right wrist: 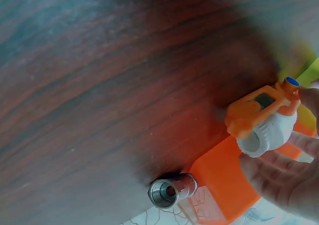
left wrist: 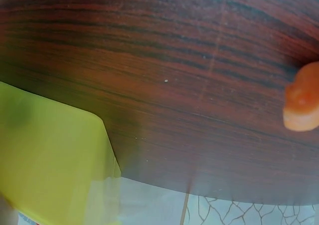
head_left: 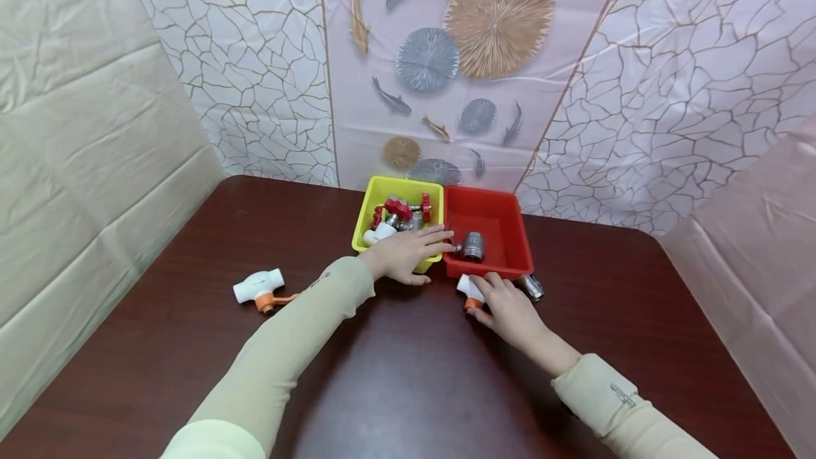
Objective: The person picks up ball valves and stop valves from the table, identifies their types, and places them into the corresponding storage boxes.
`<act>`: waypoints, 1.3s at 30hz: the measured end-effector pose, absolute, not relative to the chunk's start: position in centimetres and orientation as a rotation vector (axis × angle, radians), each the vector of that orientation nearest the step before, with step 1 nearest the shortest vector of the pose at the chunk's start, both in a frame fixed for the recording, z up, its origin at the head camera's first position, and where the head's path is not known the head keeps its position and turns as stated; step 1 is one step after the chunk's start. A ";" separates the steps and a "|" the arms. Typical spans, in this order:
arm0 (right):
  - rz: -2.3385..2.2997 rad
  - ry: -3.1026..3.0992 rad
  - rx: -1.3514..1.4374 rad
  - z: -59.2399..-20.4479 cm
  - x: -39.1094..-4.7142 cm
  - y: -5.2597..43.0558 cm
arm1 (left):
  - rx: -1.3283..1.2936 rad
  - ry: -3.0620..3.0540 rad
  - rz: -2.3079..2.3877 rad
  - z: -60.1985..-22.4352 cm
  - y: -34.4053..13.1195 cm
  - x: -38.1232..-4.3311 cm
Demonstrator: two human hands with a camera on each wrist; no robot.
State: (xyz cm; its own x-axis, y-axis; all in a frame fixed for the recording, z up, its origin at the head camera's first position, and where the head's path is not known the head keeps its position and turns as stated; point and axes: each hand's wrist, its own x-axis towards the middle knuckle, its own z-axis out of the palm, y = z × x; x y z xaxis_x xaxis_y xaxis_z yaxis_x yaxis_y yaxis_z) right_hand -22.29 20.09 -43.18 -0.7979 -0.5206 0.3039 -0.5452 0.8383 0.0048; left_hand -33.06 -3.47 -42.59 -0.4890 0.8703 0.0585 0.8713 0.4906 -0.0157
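Observation:
My left hand (head_left: pixel 408 253) reaches over the front of the yellow bin (head_left: pixel 435 258) with its fingers fairly straight, their tips by the red bin's left wall. A grey metal valve (head_left: pixel 472 246) lies in the red bin (head_left: pixel 519 232) close to those fingertips; whether they touch it I cannot tell. In the left wrist view, one digit tip (left wrist: pixel 303 99) shows at the right edge. Just in front of the red bin, my right hand (head_left: pixel 513 312) grips a white ball valve (right wrist: pixel 279 130) with an orange handle (right wrist: pixel 249 110) between thumb and fingers.
Red-handled valves (head_left: pixel 399 208) and a white fitting (head_left: pixel 380 232) fill the yellow bin. Another white ball valve (head_left: pixel 258 286) lies at the left of the dark table (head_left: pixel 408 388). A metal threaded fitting (right wrist: pixel 172 190) lies by the red bin's front right corner.

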 end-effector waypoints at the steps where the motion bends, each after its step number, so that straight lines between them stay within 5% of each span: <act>1: 0.142 -2.746 0.812 -43.1 -22.4 20.0 | -1.557 -2.660 -0.026 -42.5 -3.5 -33.1; 39: 0.519 -2.968 0.625 -43.1 -22.8 19.6 | -1.517 -2.724 -0.015 -42.4 -3.3 -32.8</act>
State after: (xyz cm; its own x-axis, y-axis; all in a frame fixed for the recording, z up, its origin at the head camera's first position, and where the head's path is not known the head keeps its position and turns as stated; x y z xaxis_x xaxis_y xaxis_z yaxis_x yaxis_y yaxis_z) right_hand -22.80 19.63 -43.09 -0.9154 -0.3807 0.1307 -0.4024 0.8606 -0.3122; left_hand -32.77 -3.31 -42.41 -0.5262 0.8500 0.0249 0.8502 0.5264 -0.0029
